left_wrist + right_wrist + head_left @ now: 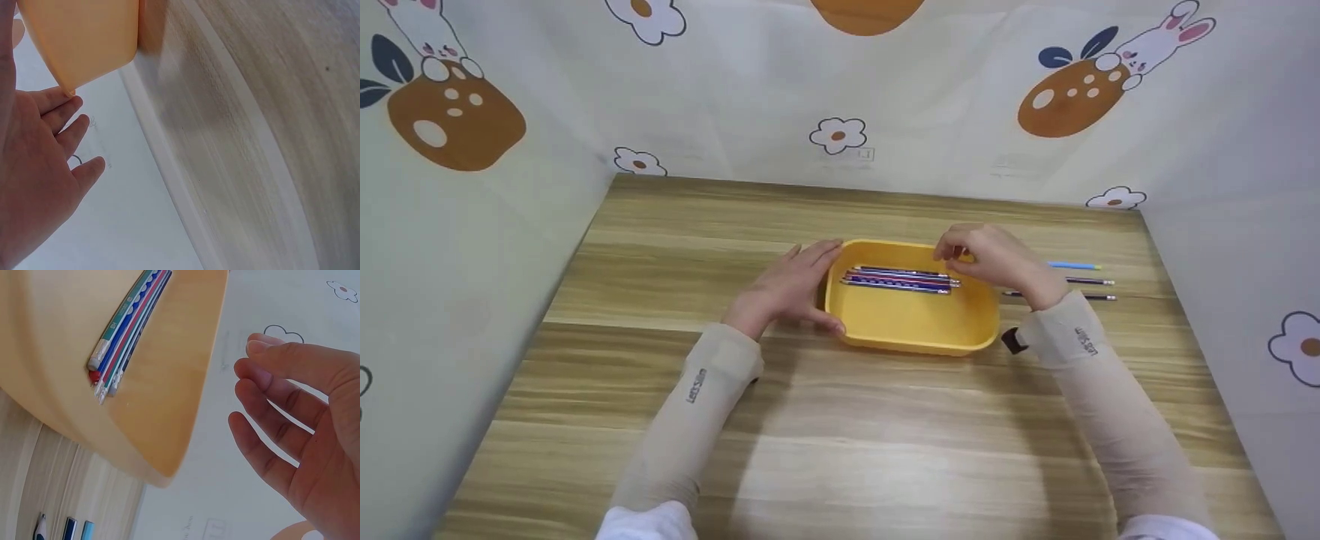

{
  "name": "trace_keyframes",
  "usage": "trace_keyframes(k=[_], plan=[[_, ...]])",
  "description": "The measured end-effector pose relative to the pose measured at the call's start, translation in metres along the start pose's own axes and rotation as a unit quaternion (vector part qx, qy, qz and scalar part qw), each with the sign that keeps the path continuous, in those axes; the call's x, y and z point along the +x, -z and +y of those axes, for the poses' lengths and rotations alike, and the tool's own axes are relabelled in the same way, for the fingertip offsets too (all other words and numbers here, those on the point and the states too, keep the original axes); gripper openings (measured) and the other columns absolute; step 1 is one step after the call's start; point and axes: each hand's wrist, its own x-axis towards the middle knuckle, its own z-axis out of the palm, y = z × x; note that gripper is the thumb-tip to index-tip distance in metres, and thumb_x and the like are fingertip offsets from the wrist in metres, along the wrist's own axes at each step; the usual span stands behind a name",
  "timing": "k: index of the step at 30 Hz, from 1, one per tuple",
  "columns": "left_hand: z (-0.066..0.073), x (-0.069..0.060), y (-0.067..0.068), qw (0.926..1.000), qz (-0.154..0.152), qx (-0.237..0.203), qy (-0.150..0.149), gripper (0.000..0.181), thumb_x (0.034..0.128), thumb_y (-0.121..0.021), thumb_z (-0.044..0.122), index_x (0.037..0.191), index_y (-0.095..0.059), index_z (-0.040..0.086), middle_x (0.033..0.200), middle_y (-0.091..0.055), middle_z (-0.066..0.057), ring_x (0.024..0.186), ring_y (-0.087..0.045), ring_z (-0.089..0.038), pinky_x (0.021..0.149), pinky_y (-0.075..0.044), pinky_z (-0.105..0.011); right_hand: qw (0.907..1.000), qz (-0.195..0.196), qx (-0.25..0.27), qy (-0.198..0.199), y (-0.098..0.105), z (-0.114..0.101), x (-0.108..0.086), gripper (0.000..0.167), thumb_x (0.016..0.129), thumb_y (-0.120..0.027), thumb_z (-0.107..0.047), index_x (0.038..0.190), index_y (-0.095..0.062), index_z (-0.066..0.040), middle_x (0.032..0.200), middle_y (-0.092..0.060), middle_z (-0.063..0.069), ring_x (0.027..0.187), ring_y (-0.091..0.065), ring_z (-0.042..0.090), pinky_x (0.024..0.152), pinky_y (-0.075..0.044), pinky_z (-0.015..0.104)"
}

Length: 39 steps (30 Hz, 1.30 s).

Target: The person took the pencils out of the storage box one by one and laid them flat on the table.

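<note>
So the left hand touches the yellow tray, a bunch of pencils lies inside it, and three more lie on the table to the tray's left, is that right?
Not quite: the three other pencils lie to the right of the yellow tray, as the head view shows. The left hand does touch the tray, and the bunch lies inside.

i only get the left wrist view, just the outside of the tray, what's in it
Observer: Pencils, lying side by side on the bottom of the tray.
Operator: ok and the right hand, holding anything
Observer: No, the right wrist view shows nothing in the right hand.
Operator: any pencils outside
Observer: Yes, the head view shows three more on the table, right of the tray.
</note>
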Motion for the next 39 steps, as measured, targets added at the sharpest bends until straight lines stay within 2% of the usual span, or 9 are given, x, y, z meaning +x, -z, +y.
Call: trace_keyframes(k=[5, 14, 26, 35, 39], plan=[[0.001, 0.000, 0.001, 1.0000, -0.001, -0.003, -0.002, 0.135, 0.0601, -0.074, 0.081, 0.161, -0.013, 0.014, 0.169, -0.013, -0.003, 0.157, -0.012, -0.022, 0.130, -0.006, -0.047, 0.9999, -0.001, -0.003, 0.015, -0.003, -0.002, 0.005, 0.013, 0.092, -0.067, -0.006, 0.103, -0.073, -0.007, 0.101, -0.074, 0.007, 0.091, -0.067, 0.024, 0.085, -0.059, 0.044], [0.001, 0.000, 0.000, 0.9999, -0.002, -0.013, 0.008, 0.133, 0.0621, -0.078, 0.075, 0.161, -0.014, 0.015, 0.170, -0.011, -0.002, 0.157, -0.011, -0.021, 0.130, -0.005, -0.047, 0.9997, -0.025, -0.004, 0.003, -0.008, -0.011, 0.018, 0.013, 0.093, -0.068, -0.011, 0.105, -0.074, -0.010, 0.105, -0.073, 0.006, 0.093, -0.066, 0.023, 0.088, -0.059, 0.041], [0.001, 0.000, 0.000, 0.9998, 0.001, -0.019, 0.007, 0.132, 0.0626, -0.079, 0.074, 0.161, -0.012, 0.016, 0.169, -0.012, -0.002, 0.157, -0.012, -0.021, 0.130, -0.005, -0.048, 0.9990, -0.043, 0.003, 0.010, -0.012, -0.018, 0.036, 0.013, 0.095, -0.066, -0.013, 0.105, -0.074, -0.010, 0.103, -0.072, 0.006, 0.092, -0.064, 0.022, 0.085, -0.058, 0.038], [0.000, 0.000, 0.000, 1.0000, -0.001, -0.006, -0.004, 0.133, 0.0630, -0.078, 0.075, 0.161, -0.014, 0.011, 0.169, -0.012, -0.004, 0.157, -0.012, -0.022, 0.130, -0.006, -0.049, 0.9968, -0.040, -0.024, 0.064, -0.025, -0.020, 0.050, 0.010, 0.092, -0.068, -0.008, 0.101, -0.074, -0.006, 0.098, -0.073, 0.009, 0.088, -0.067, 0.024, 0.081, -0.059, 0.039], [0.000, 0.000, 0.000, 0.9999, -0.002, -0.011, 0.001, 0.133, 0.0630, -0.077, 0.076, 0.161, -0.013, 0.013, 0.170, -0.012, -0.003, 0.157, -0.012, -0.021, 0.130, -0.006, -0.048, 0.9964, -0.043, -0.026, 0.069, -0.026, -0.023, 0.053, 0.010, 0.091, -0.069, -0.007, 0.100, -0.074, -0.006, 0.095, -0.073, 0.009, 0.085, -0.066, 0.023, 0.078, -0.059, 0.038]])
